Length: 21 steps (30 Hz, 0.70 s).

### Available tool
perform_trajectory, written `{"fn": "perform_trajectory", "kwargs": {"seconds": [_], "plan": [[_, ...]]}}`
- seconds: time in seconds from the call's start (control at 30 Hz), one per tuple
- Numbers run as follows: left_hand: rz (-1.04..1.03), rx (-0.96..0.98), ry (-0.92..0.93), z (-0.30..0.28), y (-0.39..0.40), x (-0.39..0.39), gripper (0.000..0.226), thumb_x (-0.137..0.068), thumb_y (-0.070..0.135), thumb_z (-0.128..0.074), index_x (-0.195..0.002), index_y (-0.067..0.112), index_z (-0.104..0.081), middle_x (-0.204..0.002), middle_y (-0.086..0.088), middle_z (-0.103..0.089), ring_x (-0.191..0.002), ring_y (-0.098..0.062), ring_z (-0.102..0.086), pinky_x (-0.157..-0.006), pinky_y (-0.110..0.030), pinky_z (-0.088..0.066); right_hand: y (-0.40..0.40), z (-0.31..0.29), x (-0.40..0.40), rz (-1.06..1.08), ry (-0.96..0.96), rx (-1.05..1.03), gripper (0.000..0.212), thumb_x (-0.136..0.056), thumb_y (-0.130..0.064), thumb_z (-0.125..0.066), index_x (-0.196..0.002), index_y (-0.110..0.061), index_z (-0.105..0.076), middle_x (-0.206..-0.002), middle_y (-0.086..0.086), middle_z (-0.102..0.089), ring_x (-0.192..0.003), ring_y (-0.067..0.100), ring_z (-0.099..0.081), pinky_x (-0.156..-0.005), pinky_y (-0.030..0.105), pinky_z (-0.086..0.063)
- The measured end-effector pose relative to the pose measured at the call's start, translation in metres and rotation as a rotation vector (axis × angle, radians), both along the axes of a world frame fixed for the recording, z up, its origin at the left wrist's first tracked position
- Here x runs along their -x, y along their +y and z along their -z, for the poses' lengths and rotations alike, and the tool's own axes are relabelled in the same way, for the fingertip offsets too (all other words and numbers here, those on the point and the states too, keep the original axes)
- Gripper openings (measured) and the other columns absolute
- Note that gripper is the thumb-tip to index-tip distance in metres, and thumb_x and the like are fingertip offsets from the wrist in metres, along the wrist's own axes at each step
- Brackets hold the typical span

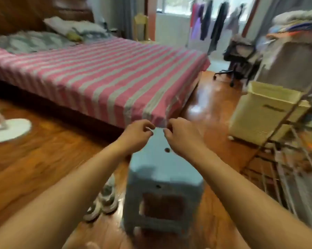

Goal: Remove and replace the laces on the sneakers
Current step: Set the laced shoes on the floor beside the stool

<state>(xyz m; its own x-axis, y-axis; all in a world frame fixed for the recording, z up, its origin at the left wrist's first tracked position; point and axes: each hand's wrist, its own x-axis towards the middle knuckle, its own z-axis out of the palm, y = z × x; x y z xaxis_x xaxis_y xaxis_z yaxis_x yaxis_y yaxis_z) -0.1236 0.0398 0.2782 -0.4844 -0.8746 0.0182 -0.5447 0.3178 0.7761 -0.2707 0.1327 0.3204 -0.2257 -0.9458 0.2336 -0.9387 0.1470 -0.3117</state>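
Two bare hands are stretched forward above a light blue plastic stool (pixel 152 159), close to each other but not touching. The left hand (pixel 135 135) has its fingers curled with thumb and forefinger brought together, and the right hand (pixel 180 136) is curled in the same way. I cannot tell if they pinch something: the picture is blurred, and no lace is visible between them. The pose would suit holding the ends of a thin lace, but this is only my guess.

The task's things, pale grey-white sneakers (pixel 105 198), lie on the brown wooden floor (pixel 43 159) just beside the stool, on its left side and below the left forearm. I count two of them, side by side, though the blur makes their laces impossible to judge. Probably they wait there so that the person can lift one onto the stool, which would serve as a work surface; its top carries nothing that I can see.

Behind the stool stands one bed with a pink and grey striped sheet (pixel 106 78). One white fan base (pixel 9 129) is at the left, and one cream laundry basket (pixel 264 112) at the right.
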Motion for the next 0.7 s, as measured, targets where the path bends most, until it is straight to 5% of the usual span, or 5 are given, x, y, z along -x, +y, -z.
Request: {"fn": "perform_trajectory", "kwargs": {"seconds": [0.13,0.23,0.33,0.43,0.7], "plan": [[-0.523,-0.234,-0.237,0.106,-0.030,-0.233,0.014,-0.098,0.007,-0.055,-0.098,0.018,-0.064,-0.105,-0.013,-0.070,-0.081,-0.025,-0.063,-0.064,-0.029,-0.047,-0.085,0.110,-0.178,-0.389,-0.183,-0.224,0.017,-0.095,-0.028,-0.055,-0.086,-0.015,-0.063,-0.093,0.007,-0.062,-0.089,0.029,-0.060,-0.072,0.036,-0.046],[-0.555,-0.458,-0.428,0.197,-0.015,-0.311,0.019,-0.102,0.016,-0.057,-0.118,0.013,-0.067,-0.117,-0.010,-0.069,-0.092,-0.024,-0.066,-0.061,-0.025,-0.045,-0.122,0.225,-0.256,-0.416,-0.219,-0.543,0.015,-0.092,-0.020,-0.057,-0.101,-0.013,-0.067,-0.102,0.011,-0.064,-0.100,0.034,-0.063,-0.078,0.035,-0.052],[-0.397,-0.556,-0.426,0.290,-0.010,-0.306,0.043,-0.103,0.019,-0.056,-0.146,0.015,-0.050,-0.142,-0.007,-0.058,-0.121,-0.023,-0.059,-0.077,-0.018,-0.038,-0.133,0.348,-0.265,-0.235,-0.213,-0.778,0.054,-0.092,-0.035,-0.051,-0.145,-0.027,-0.042,-0.144,0.016,-0.044,-0.127,0.038,-0.050,-0.106,0.042,-0.044],[-0.300,-0.614,-0.401,0.378,-0.015,-0.277,0.070,-0.100,0.029,-0.061,-0.159,0.030,-0.024,-0.157,-0.003,-0.039,-0.144,-0.027,-0.038,-0.111,-0.024,-0.034,-0.137,0.433,-0.247,-0.122,-0.117,-0.973,0.065,-0.092,-0.040,-0.052,-0.150,-0.037,-0.024,-0.149,0.019,-0.036,-0.127,0.041,-0.048,-0.107,0.046,-0.043],[-0.571,-0.465,-0.356,0.452,-0.039,-0.256,0.016,-0.091,0.031,-0.066,-0.101,0.030,-0.053,-0.122,-0.016,-0.053,-0.101,-0.038,-0.057,-0.088,-0.038,-0.051,-0.157,0.472,-0.237,-0.170,0.034,-0.833,0.028,-0.094,-0.008,-0.051,-0.118,-0.019,-0.059,-0.117,0.012,-0.057,-0.105,0.033,-0.061,-0.089,0.040,-0.051]]}}
